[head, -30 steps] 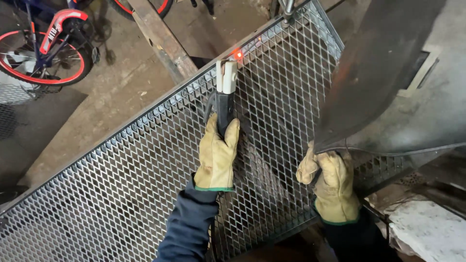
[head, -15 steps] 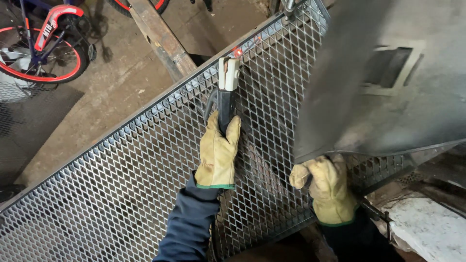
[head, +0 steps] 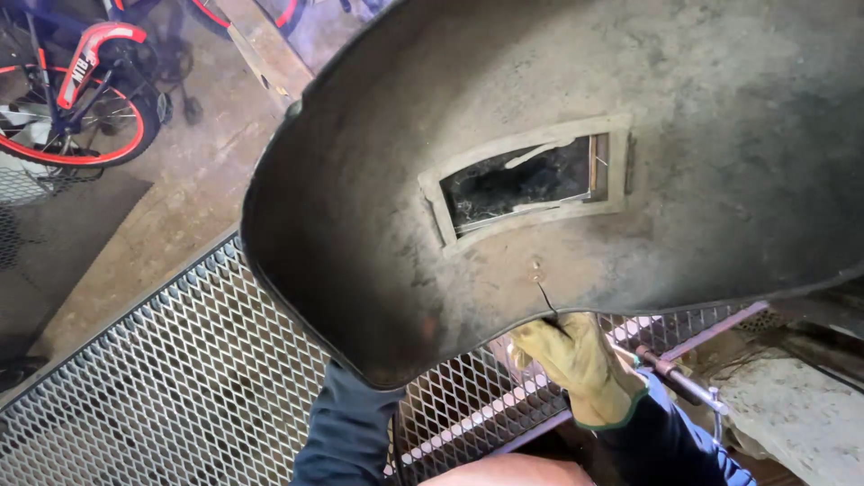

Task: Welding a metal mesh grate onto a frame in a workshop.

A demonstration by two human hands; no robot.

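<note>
Right hand (head: 580,364), in a yellow-tan leather glove with a green cuff, was closed around the lower edge of a dark welding shield (head: 576,180), gripping it from beneath near a small rivet. Held up close to the camera, filling most of the upper and right part of the view, inner face turned toward the viewer. Long axis ran from lower left to upper right; rounded end pointed down-left, far end cut off by the frame. Set into the shield, a rectangular viewing window (head: 531,184), its long side tilted the same way, dark glass inside a pale frame. Left hand fully hidden behind the shield, only its dark blue sleeve (head: 346,432) showing below the rim; cannot tell whether open or closed, or what it held. Beneath both arms lay a panel of expanded metal mesh (head: 180,378) in a steel frame, stretching diagonally from lower left toward the right, passing under the shield. Just right of the gloved hand, a thin metal rod (head: 679,378) lay slanting along the mesh edge. Farther right, a rough pale concrete slab (head: 792,423). At upper left, on the dusty concrete floor (head: 189,189), stood a red and black bicycle (head: 85,99), well apart from the hands, with a wooden plank (head: 261,54) lying diagonally nearby.
</note>
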